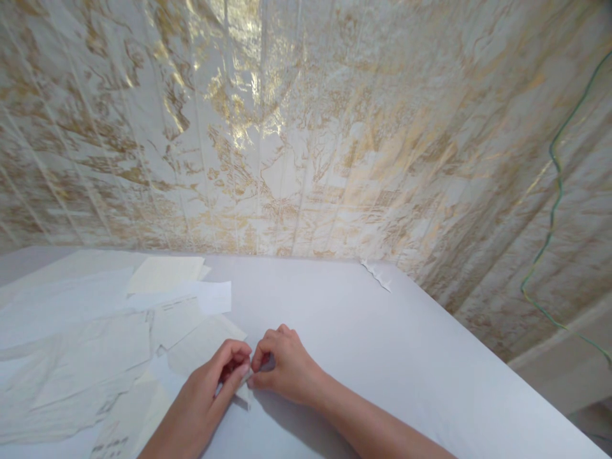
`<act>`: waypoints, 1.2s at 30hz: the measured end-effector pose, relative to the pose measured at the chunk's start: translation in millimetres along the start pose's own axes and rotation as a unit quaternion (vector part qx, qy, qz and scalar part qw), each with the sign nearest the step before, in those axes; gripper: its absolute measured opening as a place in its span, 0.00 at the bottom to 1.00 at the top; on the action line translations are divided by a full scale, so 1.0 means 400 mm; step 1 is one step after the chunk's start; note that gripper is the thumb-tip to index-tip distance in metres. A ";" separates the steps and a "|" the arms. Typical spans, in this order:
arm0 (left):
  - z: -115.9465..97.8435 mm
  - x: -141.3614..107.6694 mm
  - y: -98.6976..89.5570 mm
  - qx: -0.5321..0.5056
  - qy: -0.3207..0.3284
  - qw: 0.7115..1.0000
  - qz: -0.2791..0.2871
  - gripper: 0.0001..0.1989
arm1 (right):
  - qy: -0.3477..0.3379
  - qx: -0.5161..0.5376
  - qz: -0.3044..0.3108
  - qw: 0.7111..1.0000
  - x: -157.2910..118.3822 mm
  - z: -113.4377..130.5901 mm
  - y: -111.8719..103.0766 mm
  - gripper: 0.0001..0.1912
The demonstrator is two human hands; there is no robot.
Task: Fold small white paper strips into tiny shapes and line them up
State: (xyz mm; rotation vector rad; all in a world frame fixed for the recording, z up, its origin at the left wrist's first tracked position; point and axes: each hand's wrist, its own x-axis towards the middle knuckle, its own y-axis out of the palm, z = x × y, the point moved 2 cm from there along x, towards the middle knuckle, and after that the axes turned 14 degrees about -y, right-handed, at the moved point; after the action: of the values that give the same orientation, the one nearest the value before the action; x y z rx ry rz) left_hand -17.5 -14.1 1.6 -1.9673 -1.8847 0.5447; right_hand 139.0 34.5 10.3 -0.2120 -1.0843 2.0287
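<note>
Both hands meet low in the middle of the head view, over the white table. A small piece of paper (243, 393) is pinched between thumb and fingers of my left hand (213, 386). My right hand (287, 366) faces it, thumb and fingertips closed on the paper's right edge. The fingers partly cover the paper, so its full shape is hidden. Just behind my left hand lie loose paper pieces, one of them a cream sheet (203, 344).
Many overlapping paper sheets (95, 350) spread across the table's left side. A torn paper strip (375, 276) lies near the back edge of the white table (406, 357). Gold-patterned wall covering (287, 159) rises behind, and a green cord (554, 210) hangs at right.
</note>
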 end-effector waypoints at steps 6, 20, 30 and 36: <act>0.017 0.004 -0.003 -0.070 -0.075 0.994 -0.046 0.21 | -0.025 0.123 -0.108 0.986 -0.003 0.002 -0.002 0.13; 0.008 0.008 0.027 -0.257 -0.228 0.933 0.112 0.30 | -0.055 0.105 -0.113 0.986 -0.017 0.006 0.002 0.14; 0.004 0.011 0.025 -0.214 -0.210 0.947 0.120 0.25 | -0.133 -0.048 -0.074 0.987 -0.031 0.020 -0.016 0.16; 0.001 0.006 0.026 -0.222 -0.182 0.949 0.132 0.20 | -0.185 -0.142 -0.090 0.968 -0.033 0.035 -0.015 0.10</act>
State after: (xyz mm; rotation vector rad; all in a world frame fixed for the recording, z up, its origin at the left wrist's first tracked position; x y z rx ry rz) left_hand -8.8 -12.3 -4.3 -2.5863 -2.1172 0.6374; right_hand 144.3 18.2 20.6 0.1238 -1.5696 1.7843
